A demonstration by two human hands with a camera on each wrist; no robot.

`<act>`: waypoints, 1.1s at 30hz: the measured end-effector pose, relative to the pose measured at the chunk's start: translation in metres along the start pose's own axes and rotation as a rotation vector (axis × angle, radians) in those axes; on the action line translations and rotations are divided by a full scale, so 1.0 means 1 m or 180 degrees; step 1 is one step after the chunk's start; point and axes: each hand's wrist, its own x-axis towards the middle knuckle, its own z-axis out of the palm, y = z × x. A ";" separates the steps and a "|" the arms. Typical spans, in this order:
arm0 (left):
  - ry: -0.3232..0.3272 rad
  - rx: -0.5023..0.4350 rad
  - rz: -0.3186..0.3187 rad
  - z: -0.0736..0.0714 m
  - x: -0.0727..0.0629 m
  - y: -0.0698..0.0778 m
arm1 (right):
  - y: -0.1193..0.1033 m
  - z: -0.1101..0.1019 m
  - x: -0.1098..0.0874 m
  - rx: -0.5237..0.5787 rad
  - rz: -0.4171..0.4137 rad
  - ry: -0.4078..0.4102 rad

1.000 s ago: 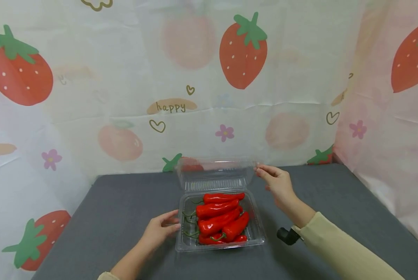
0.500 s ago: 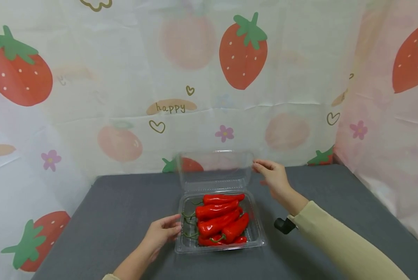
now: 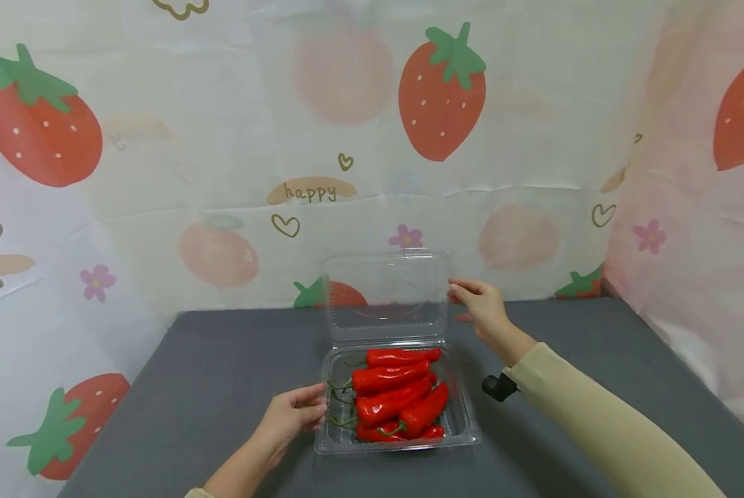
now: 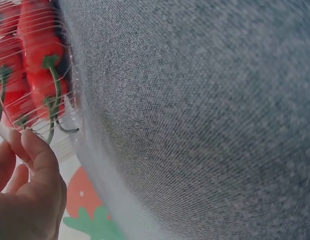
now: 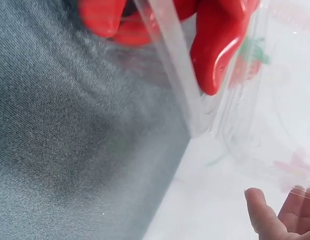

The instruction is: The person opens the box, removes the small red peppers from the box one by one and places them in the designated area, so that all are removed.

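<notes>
A clear plastic clamshell container [image 3: 399,446] sits on the table with several red peppers [image 3: 384,404] in its base, their green stems pointing mostly left. Its hinged lid [image 3: 384,325] stands raised at the back. My left hand [image 3: 289,418] is at the container's left side. In the left wrist view, the thumb and fingertips of that hand [image 4: 32,175] pinch the rim. At the lid's right edge is my right hand [image 3: 484,311], fingertips against the edge. The right wrist view shows this hand's thumb [image 5: 262,212] and fingers extended with a gap between them.
A grey cloth [image 3: 235,366] covers the table. Behind it hangs a pale curtain [image 3: 241,124] printed with strawberries, and a pinkish one [image 3: 689,290] hangs on the right. A black device [image 3: 499,387] is worn at the right wrist.
The lid has swung up from a flatter backward lean to a more upright position. My right hand has moved slightly left and up with it. My left hand stays at the container's left side.
</notes>
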 end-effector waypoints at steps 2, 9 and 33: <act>-0.0016 0.0006 0.0000 0.000 0.000 0.000 | 0.002 0.001 0.003 0.0008 0.0038 0.0021; -0.0041 0.0056 -0.0031 -0.001 -0.001 0.003 | 0.008 0.006 0.014 -0.0136 0.0162 0.0091; -0.0302 0.0013 -0.0045 -0.005 -0.003 0.002 | 0.039 0.014 0.036 -0.0086 0.0701 0.0061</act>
